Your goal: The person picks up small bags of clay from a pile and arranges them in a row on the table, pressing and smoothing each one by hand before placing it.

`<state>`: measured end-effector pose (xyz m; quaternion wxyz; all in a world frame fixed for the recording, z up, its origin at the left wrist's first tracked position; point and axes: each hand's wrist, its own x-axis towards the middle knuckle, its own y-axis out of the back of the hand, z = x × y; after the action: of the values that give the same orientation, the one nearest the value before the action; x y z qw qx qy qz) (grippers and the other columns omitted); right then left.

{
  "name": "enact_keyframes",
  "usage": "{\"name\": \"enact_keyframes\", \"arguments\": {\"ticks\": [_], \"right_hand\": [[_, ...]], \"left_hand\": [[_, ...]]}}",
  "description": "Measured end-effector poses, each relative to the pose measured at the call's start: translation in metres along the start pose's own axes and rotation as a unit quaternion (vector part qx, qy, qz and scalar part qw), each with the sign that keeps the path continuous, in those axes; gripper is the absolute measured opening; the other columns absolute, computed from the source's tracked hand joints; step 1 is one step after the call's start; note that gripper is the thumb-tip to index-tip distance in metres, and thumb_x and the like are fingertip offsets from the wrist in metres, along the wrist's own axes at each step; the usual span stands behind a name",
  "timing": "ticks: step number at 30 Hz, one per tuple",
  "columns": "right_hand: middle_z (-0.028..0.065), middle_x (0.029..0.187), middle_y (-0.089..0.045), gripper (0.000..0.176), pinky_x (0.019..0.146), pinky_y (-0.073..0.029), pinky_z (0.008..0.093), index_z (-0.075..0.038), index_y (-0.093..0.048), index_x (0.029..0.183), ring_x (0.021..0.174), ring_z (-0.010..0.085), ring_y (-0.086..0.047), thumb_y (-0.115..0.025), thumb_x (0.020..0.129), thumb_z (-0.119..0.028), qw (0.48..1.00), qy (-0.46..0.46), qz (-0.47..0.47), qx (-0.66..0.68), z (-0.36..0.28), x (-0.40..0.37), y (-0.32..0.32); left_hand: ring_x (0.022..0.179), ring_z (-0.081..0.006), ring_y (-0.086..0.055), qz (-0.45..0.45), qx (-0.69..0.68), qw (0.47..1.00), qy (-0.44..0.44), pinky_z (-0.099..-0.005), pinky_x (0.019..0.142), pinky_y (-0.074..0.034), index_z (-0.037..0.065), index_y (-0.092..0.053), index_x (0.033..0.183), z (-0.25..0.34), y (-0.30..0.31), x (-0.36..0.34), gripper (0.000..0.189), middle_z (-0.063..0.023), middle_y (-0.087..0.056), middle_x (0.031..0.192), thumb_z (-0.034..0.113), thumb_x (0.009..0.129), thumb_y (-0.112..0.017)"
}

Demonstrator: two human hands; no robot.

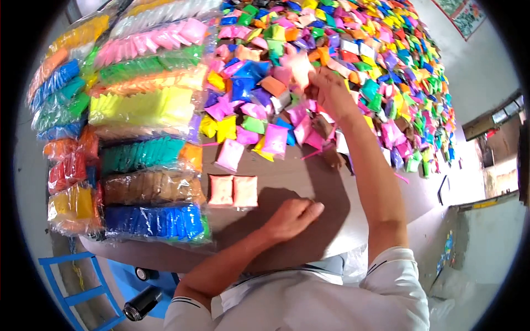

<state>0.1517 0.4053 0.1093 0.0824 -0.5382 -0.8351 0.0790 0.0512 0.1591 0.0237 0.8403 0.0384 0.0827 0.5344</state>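
Our right arm stretches far out, the right hand [327, 91] pinching one pale packet [301, 66] over the loose pile [386, 55]. Our left hand [295, 216] rests curled in a loose fist on the counter [287, 165], near two peach packets [221, 190] lying side by side.

White short-sleeved shirt [309, 303], thin dark stripes at sleeve hems, grey collar; left hand [292, 216] and right hand [327, 92] bare.
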Motion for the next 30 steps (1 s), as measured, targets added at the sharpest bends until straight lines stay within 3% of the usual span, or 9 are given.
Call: {"name": "enact_keyframes", "arguments": {"ticks": [2,7,10,11,13,17,20,26,30], "right_hand": [[-0.0053,0.070,-0.053,0.015,0.059,-0.043,0.0228,-0.011,-0.059,0.083,0.063,0.0055,-0.053,-0.063,0.096,-0.018,1.000,-0.031,-0.006,-0.002,0.023,-0.036,0.028],[-0.0105,0.067,-0.048,0.025,0.054,-0.028,0.0223,-0.012,-0.059,0.074,0.059,0.0015,-0.039,-0.067,0.095,-0.024,0.998,-0.055,0.042,0.005,0.046,-0.152,0.034],[-0.0052,0.080,-0.060,0.016,0.059,-0.038,0.0221,-0.006,-0.067,0.092,0.068,0.0033,-0.048,-0.066,0.095,-0.021,0.998,-0.033,0.035,-0.029,0.050,-0.213,0.027],[-0.0033,0.083,-0.062,0.017,0.062,-0.040,0.0225,-0.004,-0.068,0.097,0.071,0.0047,-0.051,-0.066,0.095,-0.020,0.997,-0.080,0.017,-0.011,0.048,-0.228,0.026],[0.0008,0.091,-0.065,0.024,0.072,-0.047,0.0249,-0.001,-0.066,0.106,0.082,0.0092,-0.058,-0.067,0.095,-0.022,0.988,-0.152,-0.011,0.013,0.051,-0.250,0.032],[0.0052,0.105,-0.067,0.034,0.083,-0.051,0.0269,-0.001,-0.061,0.118,0.095,0.0127,-0.063,-0.071,0.093,-0.022,0.987,-0.132,0.021,0.087,0.051,-0.263,0.017],[0.0048,0.101,-0.067,0.028,0.080,-0.051,0.0254,0.000,-0.063,0.115,0.091,0.0113,-0.063,-0.071,0.092,-0.014,0.983,-0.094,0.071,0.138,0.073,-0.265,0.011],[0.0026,0.091,-0.067,0.015,0.074,-0.051,0.0253,0.000,-0.067,0.102,0.082,0.0092,-0.061,-0.071,0.090,-0.007,0.992,-0.078,0.007,0.100,0.068,-0.258,0.018],[0.0019,0.088,-0.067,0.022,0.064,-0.046,0.0236,-0.002,-0.069,0.102,0.073,0.0083,-0.057,-0.076,0.087,-0.017,0.975,-0.143,0.000,0.170,0.061,-0.252,0.015]], "left_hand": [[0.069,-0.0115,-0.055,0.034,-0.123,0.992,-0.020,-0.0317,0.065,-0.048,-0.001,-0.063,0.081,-0.014,-0.005,0.001,0.051,-0.0049,-0.061,0.073,0.040,0.106,-0.044],[0.071,-0.0095,-0.055,0.042,-0.202,0.978,0.005,-0.0268,0.066,-0.047,0.002,-0.063,0.087,-0.014,-0.001,0.001,0.052,-0.0018,-0.059,0.074,0.047,0.105,-0.042],[0.071,-0.0081,-0.050,0.052,-0.174,0.983,-0.025,-0.0260,0.064,-0.043,0.002,-0.061,0.091,-0.003,-0.003,-0.001,0.049,0.0008,-0.053,0.073,0.047,0.103,-0.047],[0.070,-0.0082,-0.049,0.057,-0.149,0.987,-0.033,-0.0261,0.063,-0.042,0.001,-0.061,0.091,0.003,-0.003,-0.002,0.050,0.0009,-0.053,0.073,0.048,0.103,-0.047],[0.068,-0.0093,-0.046,0.066,-0.103,0.992,-0.020,-0.0282,0.061,-0.040,0.000,-0.060,0.093,0.007,-0.006,-0.003,0.050,-0.0003,-0.052,0.073,0.047,0.102,-0.050],[0.065,-0.0114,-0.045,0.057,-0.035,0.997,-0.037,-0.0312,0.059,-0.039,-0.002,-0.060,0.094,0.005,-0.008,-0.001,0.047,-0.0050,-0.050,0.070,0.044,0.100,-0.054],[0.064,-0.0119,-0.045,0.043,-0.022,0.998,-0.045,-0.0318,0.058,-0.039,-0.002,-0.060,0.092,-0.001,-0.010,-0.001,0.047,-0.0049,-0.050,0.069,0.044,0.100,-0.054],[0.067,-0.0092,-0.049,-0.034,0.031,0.998,-0.038,-0.0294,0.058,-0.041,0.000,-0.064,0.094,0.001,-0.003,-0.003,0.046,-0.0006,-0.054,0.071,0.045,0.099,-0.057],[0.067,-0.0103,-0.051,-0.018,-0.001,0.999,-0.049,-0.0305,0.060,-0.044,0.000,-0.063,0.095,-0.001,-0.004,-0.002,0.045,-0.0021,-0.055,0.071,0.044,0.099,-0.057]]}}
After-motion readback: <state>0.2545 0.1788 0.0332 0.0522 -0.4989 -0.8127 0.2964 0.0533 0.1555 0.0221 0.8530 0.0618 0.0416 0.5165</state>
